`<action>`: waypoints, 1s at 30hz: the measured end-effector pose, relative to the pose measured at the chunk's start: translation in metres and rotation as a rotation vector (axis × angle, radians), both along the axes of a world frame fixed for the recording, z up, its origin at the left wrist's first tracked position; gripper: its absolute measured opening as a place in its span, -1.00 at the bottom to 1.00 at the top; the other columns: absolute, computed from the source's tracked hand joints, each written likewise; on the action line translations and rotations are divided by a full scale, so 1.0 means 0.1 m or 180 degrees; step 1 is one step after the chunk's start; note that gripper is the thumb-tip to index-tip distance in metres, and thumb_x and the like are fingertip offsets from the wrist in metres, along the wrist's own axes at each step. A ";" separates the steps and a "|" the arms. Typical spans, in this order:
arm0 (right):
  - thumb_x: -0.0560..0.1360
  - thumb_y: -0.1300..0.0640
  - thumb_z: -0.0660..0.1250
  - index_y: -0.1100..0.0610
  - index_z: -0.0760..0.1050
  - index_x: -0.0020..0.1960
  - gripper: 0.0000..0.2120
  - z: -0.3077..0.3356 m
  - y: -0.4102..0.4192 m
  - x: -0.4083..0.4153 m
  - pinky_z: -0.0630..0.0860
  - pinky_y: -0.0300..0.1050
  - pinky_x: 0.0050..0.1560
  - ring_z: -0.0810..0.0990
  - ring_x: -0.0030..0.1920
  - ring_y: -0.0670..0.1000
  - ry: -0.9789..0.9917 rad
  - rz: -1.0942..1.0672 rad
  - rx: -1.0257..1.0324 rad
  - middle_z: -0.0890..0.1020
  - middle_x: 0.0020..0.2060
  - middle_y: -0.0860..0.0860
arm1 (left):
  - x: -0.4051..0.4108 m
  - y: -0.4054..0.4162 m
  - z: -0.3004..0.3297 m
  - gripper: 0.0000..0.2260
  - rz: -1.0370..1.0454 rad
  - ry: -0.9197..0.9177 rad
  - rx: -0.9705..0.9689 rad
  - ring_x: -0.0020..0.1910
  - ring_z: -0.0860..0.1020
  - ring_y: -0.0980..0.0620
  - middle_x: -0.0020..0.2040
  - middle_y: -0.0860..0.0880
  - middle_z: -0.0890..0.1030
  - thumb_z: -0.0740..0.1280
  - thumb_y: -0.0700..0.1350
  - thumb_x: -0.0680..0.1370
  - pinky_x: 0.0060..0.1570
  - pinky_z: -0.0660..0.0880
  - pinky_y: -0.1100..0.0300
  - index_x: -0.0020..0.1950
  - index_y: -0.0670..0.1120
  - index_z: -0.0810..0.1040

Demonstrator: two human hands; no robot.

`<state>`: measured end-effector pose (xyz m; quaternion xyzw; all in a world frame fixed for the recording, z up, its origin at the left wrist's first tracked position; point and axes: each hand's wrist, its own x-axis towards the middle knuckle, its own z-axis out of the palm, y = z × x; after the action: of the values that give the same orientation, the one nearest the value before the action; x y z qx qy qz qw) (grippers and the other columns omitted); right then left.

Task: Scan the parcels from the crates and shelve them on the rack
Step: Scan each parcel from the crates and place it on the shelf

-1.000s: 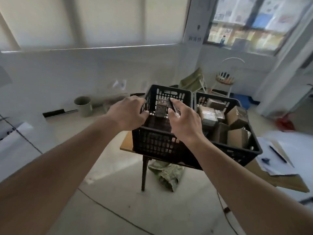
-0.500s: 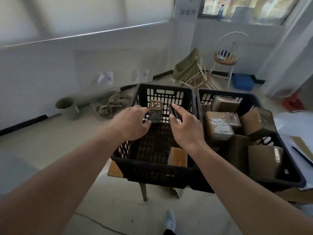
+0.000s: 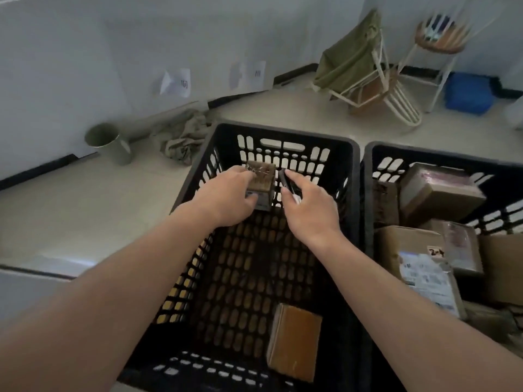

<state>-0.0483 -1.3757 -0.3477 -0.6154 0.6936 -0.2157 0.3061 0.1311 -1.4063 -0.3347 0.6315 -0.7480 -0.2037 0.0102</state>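
2 black crates sit side by side. The right crate (image 3: pixel 441 157) is packed with parcels, while the left crate (image 3: pixel 283 137) is nearly empty, with just 1 brown parcel (image 3: pixel 294 345) near its front wall. Over it, the left hand (image 3: pixel 226 198) grips a small parcel (image 3: pixel 261 181), fingers curled round it, probably turning the label toward the scanner (image 3: pixel 286 183). The right hand (image 3: pixel 310 209) pinches that dark scanner, aimed just beside the box.

A handwritten "2-4" stands on the labelled parcel (image 3: pixel 424 267) in the right crate (image 3: pixel 368 176)
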 end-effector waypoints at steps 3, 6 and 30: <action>0.73 -0.08 0.22 -0.14 0.35 0.62 -0.54 -0.16 -0.22 0.00 0.34 0.26 0.55 0.50 0.47 0.10 -0.0033 -0.0012 0.0132 0.63 0.39 0.00 | -0.04 -0.28 -0.24 -0.55 -0.0021 0.0021 0.0116 0.43 0.47 -0.09 0.56 -0.05 0.37 0.33 0.00 0.65 0.37 0.46 -0.02 0.54 -0.07 0.44; 0.73 -0.09 0.22 -0.15 0.29 0.65 -0.51 -0.31 -0.36 -0.03 0.32 0.26 0.57 0.45 0.52 0.10 -0.0062 -0.0033 0.0301 0.57 0.45 0.02 | -0.07 -0.53 -0.48 -0.48 -0.0025 0.0070 0.0216 0.47 0.44 -0.09 0.62 -0.01 0.27 0.38 -0.03 0.64 0.43 0.43 -0.02 0.59 -0.02 0.38; 0.76 -0.13 0.09 -0.25 0.13 0.67 -0.51 -0.43 -0.22 -0.10 0.41 0.33 0.49 0.55 0.42 0.24 -0.0442 -0.0160 0.1281 0.52 0.48 0.06 | -0.05 -0.58 -0.81 -0.29 0.0178 -0.0509 0.0494 0.40 0.28 -0.33 0.37 -0.21 0.32 0.44 0.34 0.43 0.38 0.34 -0.30 0.52 0.41 0.21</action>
<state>-0.0582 -1.3977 -0.3908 -0.5081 0.7150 -0.1223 0.4644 0.1259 -1.4643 -0.4159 0.6653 -0.7105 -0.2096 -0.0927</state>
